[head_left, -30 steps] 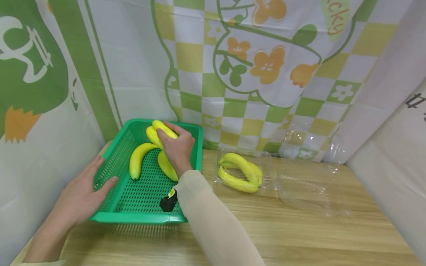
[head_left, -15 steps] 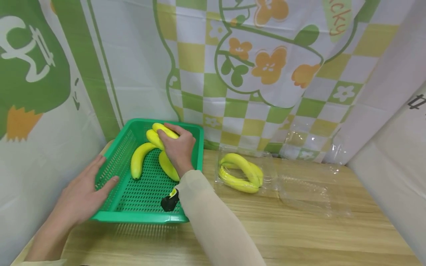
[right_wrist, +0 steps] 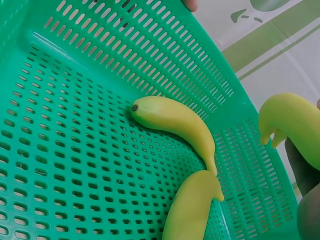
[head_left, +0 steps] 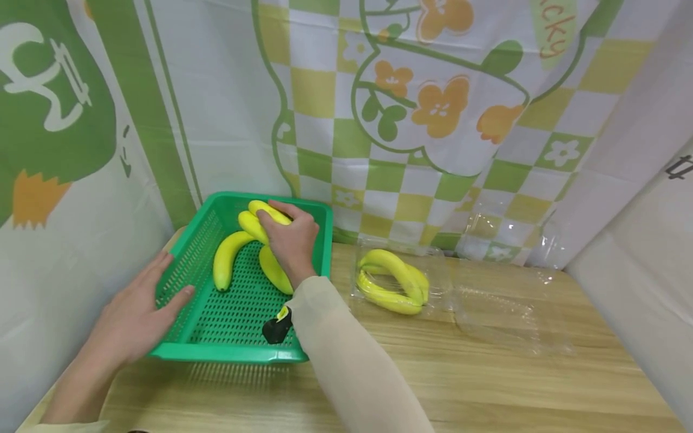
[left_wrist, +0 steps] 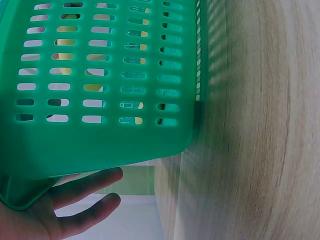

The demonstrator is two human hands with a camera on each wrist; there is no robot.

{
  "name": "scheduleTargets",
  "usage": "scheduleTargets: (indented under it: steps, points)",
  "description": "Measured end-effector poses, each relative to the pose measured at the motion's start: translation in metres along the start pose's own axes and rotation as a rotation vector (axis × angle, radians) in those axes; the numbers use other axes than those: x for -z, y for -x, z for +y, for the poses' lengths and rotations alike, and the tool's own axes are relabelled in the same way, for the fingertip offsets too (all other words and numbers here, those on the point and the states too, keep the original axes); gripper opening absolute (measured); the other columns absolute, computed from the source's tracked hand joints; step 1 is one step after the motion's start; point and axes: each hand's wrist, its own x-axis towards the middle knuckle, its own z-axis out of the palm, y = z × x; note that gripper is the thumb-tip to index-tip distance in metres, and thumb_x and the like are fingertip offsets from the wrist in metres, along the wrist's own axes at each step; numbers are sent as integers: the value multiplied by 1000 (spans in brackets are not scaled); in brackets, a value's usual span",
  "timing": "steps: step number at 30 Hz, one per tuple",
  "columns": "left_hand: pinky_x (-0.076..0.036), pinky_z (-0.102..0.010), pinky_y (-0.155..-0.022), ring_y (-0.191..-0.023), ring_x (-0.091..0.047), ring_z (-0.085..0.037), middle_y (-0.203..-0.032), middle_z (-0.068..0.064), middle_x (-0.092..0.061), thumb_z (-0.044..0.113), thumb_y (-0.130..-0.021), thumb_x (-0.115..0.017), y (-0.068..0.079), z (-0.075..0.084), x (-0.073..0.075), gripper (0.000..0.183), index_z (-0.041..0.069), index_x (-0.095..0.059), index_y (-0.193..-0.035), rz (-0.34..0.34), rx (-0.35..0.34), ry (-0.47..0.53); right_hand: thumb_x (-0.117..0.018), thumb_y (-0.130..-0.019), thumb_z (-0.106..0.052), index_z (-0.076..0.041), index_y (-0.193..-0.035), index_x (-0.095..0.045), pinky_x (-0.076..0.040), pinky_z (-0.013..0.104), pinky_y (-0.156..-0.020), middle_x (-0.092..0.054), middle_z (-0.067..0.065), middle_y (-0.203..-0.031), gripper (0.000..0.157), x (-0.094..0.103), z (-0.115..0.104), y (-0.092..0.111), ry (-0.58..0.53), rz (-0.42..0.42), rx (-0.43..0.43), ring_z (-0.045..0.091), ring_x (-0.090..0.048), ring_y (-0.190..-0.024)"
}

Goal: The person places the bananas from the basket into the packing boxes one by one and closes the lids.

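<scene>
My right hand (head_left: 292, 237) grips a pair of bananas (head_left: 250, 225) over the far end of the green basket (head_left: 233, 353). In the right wrist view their tips (right_wrist: 280, 112) point down beside the basket wall. Beneath them, one curved banana (head_left: 223, 267) lies on the basket floor at the left; another banana (head_left: 274, 270) lies nearer the right hand, partly hidden by it. My left hand (head_left: 135, 313) rests at the basket's left rim, thumb over the rim and fingers stretched along the outside. The left wrist view shows two fingers (left_wrist: 92, 212) loosely extended below the rim.
Right of the basket, a clear plastic clamshell box (head_left: 441, 276) stands on the wooden table (head_left: 487, 385), lid folded out to the right. Several bananas (head_left: 392, 282) lie in it. A small black object (head_left: 277, 328) sits by the right cuff. Printed curtains (head_left: 314, 96) enclose the table.
The bananas in my right hand have dipped slightly against the basket's far rim. The left hand has kept its place, and the head view has shifted a little.
</scene>
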Motion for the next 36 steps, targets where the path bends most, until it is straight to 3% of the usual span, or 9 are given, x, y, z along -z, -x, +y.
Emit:
scheduleTargets:
  steps: [12, 23, 36]
  points:
    - [-26, -87, -108, -149, -21, -69, -177, -25, -4, 49, -113, -44, 1, 0, 2, 83, -1, -8, -169, -11, 5, -9, -86, -90, -30, -25, -115, -84, -60, 22, -66, -80, -5, -113, 25, 0, -5, 2, -39, 5, -19, 3, -68, -77]
    - [-27, -86, -108, -148, -23, -69, -177, -26, -7, 50, -112, -44, 0, 2, 1, 84, -1, -9, -169, -15, 11, -16, -86, -90, -26, -19, -119, -83, -63, 24, -72, -79, -2, -119, 30, 3, -12, -1, -112, 40, -54, 4, -71, -82]
    - [-28, -87, -107, -146, -24, -70, -178, -24, -4, 51, -112, -43, 0, 1, 1, 85, 1, -7, -170, -26, 19, -32, -87, -89, -21, -18, -115, -84, -61, 25, -73, -79, 2, -123, 26, 28, -26, -9, -76, 0, -32, 7, -70, -87]
